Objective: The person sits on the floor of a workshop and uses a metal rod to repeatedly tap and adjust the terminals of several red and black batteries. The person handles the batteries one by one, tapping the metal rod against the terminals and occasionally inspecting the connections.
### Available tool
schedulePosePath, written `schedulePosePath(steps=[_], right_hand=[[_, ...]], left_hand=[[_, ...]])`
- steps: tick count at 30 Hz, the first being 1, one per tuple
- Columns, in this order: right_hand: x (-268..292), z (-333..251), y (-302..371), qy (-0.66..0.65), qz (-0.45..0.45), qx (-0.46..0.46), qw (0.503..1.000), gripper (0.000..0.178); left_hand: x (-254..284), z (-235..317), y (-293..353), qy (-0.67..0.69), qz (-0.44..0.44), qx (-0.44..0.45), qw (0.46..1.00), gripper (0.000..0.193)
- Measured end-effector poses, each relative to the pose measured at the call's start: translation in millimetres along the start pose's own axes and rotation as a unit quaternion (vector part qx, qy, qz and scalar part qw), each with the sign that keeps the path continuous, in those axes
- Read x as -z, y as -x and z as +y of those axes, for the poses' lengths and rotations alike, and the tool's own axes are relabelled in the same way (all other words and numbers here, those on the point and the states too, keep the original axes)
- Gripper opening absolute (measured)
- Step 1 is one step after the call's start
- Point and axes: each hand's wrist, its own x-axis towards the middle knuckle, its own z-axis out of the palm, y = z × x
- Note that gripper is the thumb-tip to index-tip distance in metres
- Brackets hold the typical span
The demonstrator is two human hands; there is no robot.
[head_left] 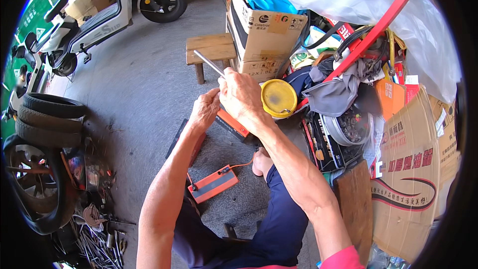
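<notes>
My right hand point(240, 92) is closed around a slim grey metal rod point(208, 62), which sticks out up and to the left from the fist. Against it sits my left hand point(204, 108), its fingers pressed together; whatever they pinch is hidden. Below the hands, an orange battery-like block with a dark top point(232, 122) shows in part. Left of that lies a dark red block point(198, 148), half behind my left forearm. Nearer me, an orange battery with a grey stripe point(215, 185) has black terminals and a thin orange wire.
A low wooden stool point(211, 47) stands ahead, beside cardboard boxes point(266, 37) topped with blue gloves. A yellow-lidded bucket point(279, 98) is to the right, before a cluttered heap and a flattened carton point(408, 184). Stacked tyres point(50, 119) and scattered tools point(97, 241) lie left; an electric scooter point(104, 25) is beyond.
</notes>
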Motion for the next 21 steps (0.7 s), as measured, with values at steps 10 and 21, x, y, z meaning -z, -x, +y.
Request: schedulePosePath(steps=[10, 21], right_hand=[[3.1, 5.0, -6.8, -0.016, -0.008, -0.021, 1.000, 0.014], [-1.8, 7.9, -6.5, -0.028, -0.012, -0.022, 0.999, 0.020]], left_hand=[[-4.4, -3.8, -7.7, 0.009, 0.008, 0.007, 1.000, 0.036], [-3.5, -9.4, -8.2, -0.027, 0.021, -0.013, 0.999, 0.034]])
